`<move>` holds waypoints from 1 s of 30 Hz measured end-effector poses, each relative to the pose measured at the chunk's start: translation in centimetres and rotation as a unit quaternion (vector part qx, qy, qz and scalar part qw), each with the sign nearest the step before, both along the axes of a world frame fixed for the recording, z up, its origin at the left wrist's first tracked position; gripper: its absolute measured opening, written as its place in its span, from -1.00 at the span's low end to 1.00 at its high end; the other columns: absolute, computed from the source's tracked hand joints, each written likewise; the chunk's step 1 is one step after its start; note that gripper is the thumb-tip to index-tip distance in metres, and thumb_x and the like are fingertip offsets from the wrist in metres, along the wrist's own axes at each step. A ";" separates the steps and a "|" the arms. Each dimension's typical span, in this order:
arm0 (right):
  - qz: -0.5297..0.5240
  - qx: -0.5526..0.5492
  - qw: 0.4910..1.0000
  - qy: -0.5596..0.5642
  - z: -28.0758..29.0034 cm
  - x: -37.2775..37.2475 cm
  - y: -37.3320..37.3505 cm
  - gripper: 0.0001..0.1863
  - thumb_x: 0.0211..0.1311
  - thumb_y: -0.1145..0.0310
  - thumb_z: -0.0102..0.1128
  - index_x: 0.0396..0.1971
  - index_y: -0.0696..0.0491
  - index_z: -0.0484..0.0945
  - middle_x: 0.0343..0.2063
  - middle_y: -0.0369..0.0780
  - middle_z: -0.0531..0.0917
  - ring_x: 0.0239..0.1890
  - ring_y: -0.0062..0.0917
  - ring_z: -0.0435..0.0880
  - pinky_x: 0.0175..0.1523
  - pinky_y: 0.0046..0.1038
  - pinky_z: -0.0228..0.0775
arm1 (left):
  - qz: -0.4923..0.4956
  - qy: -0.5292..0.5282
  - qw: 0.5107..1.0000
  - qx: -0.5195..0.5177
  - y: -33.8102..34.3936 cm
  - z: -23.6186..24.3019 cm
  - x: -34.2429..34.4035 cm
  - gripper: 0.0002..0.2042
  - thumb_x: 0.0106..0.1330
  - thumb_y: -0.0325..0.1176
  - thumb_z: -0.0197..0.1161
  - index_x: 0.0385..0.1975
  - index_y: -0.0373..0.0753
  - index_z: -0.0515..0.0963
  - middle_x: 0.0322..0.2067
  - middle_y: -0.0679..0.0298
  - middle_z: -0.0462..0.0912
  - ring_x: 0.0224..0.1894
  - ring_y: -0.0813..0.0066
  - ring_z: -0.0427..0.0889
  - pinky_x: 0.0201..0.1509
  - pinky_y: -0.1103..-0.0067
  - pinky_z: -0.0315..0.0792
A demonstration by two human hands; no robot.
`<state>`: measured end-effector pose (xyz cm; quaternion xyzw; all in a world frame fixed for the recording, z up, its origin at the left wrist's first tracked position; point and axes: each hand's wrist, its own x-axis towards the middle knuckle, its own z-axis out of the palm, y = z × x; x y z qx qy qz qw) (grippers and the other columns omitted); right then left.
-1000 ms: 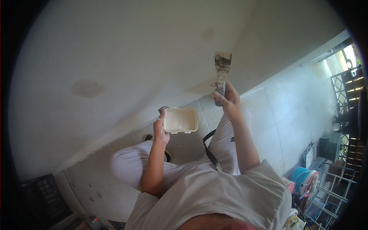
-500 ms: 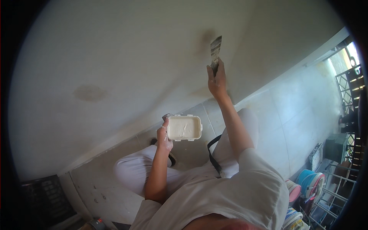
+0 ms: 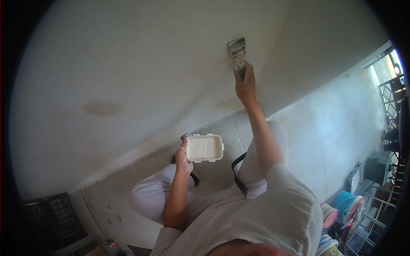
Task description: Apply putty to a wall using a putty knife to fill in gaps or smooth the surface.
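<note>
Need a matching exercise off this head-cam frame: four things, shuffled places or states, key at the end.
Things
1. scraper
2. rectangular tub
3. blue bucket
4. brownish patch

Places or states
A. at the picture's lower right, beside a pink container
B. on the pale wall, toward the picture's left
C. in the right hand, blade smeared
D. in the left hand, with pale paste inside

Pairs: 1-C, 2-D, 3-A, 4-B
</note>
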<state>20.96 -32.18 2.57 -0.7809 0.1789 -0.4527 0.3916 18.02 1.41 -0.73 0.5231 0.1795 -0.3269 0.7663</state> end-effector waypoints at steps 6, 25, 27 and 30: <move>-0.019 -0.017 1.000 0.005 0.0 -0.2 -0.3 -0.56 0.28 0.42 0.18 0.08 0.29 0.31 -0.15 0.03 0.48 -0.16 -0.11 0.50 -0.05 -0.28 0.38 | 0.000 0.002 1.000 -0.006 -0.7 1.5 -0.2 -0.59 0.37 -0.10 0.17 0.00 -0.34 0.51 -0.08 0.22 0.62 -0.04 0.39 0.61 0.07 0.44 0.44; -0.018 -0.031 0.999 -0.001 0.3 -0.7 -0.1 -0.57 0.26 0.45 0.19 0.06 0.28 0.32 -0.16 0.03 0.49 -0.17 -0.08 0.52 -0.07 -0.25 0.39 | 0.000 -0.008 1.000 -0.002 -0.3 0.6 -0.2 -0.58 0.35 -0.09 0.20 -0.02 -0.34 0.52 -0.09 0.23 0.62 -0.04 0.40 0.60 0.07 0.43 0.44; -0.019 -0.039 0.999 -0.003 0.0 -0.8 -0.1 -0.57 0.25 0.48 0.17 0.07 0.27 0.31 -0.19 0.03 0.48 -0.19 -0.09 0.51 -0.10 -0.23 0.38 | 0.001 -0.008 1.000 0.000 -0.5 1.2 -0.3 -0.59 0.35 -0.09 0.20 -0.02 -0.33 0.52 -0.09 0.23 0.62 -0.04 0.39 0.60 0.07 0.43 0.43; -0.023 -0.047 0.999 -0.008 -0.4 -1.3 0.0 -0.57 0.25 0.50 0.16 0.08 0.26 0.30 -0.22 0.03 0.47 -0.21 -0.10 0.50 -0.14 -0.22 0.37 | 0.003 -0.002 1.000 0.001 -0.7 1.5 -0.2 -0.59 0.35 -0.10 0.20 -0.02 -0.33 0.52 -0.09 0.23 0.62 -0.04 0.40 0.60 0.07 0.43 0.43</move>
